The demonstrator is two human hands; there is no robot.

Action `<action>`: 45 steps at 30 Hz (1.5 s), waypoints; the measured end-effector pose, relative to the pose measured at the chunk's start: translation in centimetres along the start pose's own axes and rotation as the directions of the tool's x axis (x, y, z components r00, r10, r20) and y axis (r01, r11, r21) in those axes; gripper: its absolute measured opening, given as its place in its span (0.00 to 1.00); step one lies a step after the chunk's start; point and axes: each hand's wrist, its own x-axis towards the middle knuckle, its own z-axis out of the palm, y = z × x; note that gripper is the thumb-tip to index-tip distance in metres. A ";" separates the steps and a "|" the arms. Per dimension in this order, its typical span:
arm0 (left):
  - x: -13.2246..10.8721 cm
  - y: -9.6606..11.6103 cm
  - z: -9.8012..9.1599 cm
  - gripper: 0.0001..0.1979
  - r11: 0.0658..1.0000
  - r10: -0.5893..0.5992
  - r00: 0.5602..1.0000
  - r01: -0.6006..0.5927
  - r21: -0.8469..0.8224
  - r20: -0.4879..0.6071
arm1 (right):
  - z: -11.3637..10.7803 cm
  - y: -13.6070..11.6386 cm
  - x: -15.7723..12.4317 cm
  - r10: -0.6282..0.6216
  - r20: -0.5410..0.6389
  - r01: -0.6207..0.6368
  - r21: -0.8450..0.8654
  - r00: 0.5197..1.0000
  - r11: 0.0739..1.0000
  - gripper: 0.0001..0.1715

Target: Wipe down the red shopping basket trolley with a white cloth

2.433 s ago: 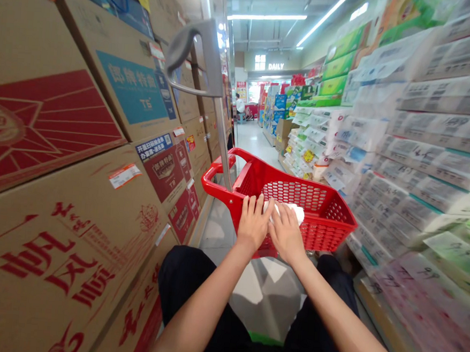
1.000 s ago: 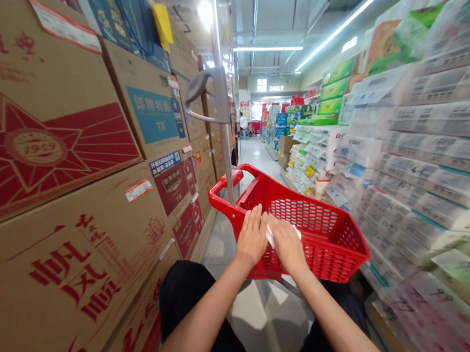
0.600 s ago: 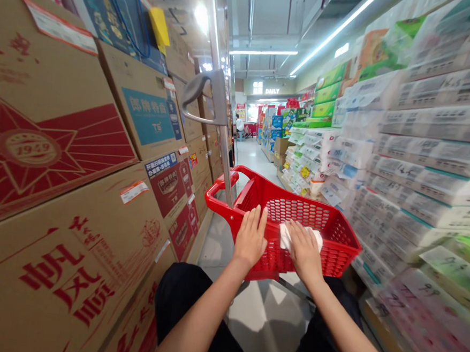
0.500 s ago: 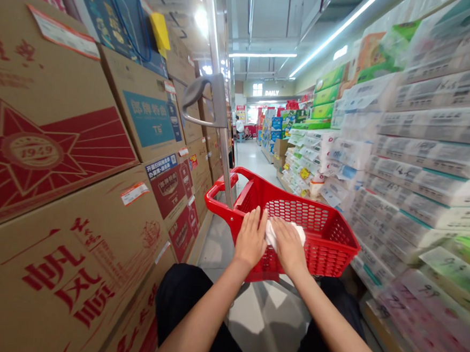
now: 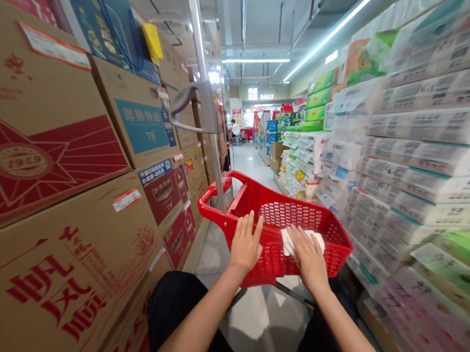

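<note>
Between my knees stands a red plastic shopping basket cart point(image 5: 260, 279) with perforated sides and a loop handle at its left end. My left hand point(image 5: 246, 244) lies on its near rim with fingers extended and somewhat apart, holding nothing. Farther right along the same rim, my right hand point(image 5: 307, 253) presses a white cloth point(image 5: 317, 239) against the basket. Part of the cloth is covered by my palm and fingers; whether it is fabric or paper I cannot tell. No goods show inside the visible part of the basket.
Stacked cardboard cartons point(image 5: 52, 260) rise close on the left. A metal pole point(image 5: 199, 45) with a grey grip point(image 5: 189, 108) stands beyond the cart's handle. Wrapped paper packs point(image 5: 413, 156) are piled on the right. A person point(image 5: 235, 129) sits far down the aisle point(image 5: 246, 158).
My right hand has slid right along the rim with the white cloth, away from my left hand. My left hand stays near the same place on the rim, its fingers a little more spread.
</note>
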 end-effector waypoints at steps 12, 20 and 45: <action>0.1 0.9 0.1 0.43 1.000 0.007 1.000 -0.008 0.024 0.004 | 2.5 -6.3 5.3 -0.118 0.017 0.112 0.201 0.993 0.973 0.39; 0.0 1.0 0.2 0.37 0.999 0.000 1.000 -0.001 0.041 0.024 | -1.0 2.0 -0.7 -0.049 0.057 0.047 0.029 0.997 0.998 0.42; 0.0 1.7 0.1 0.39 0.999 -0.010 1.000 0.010 0.037 0.009 | -1.8 4.9 -2.9 0.020 0.085 -0.020 0.004 0.996 1.000 0.42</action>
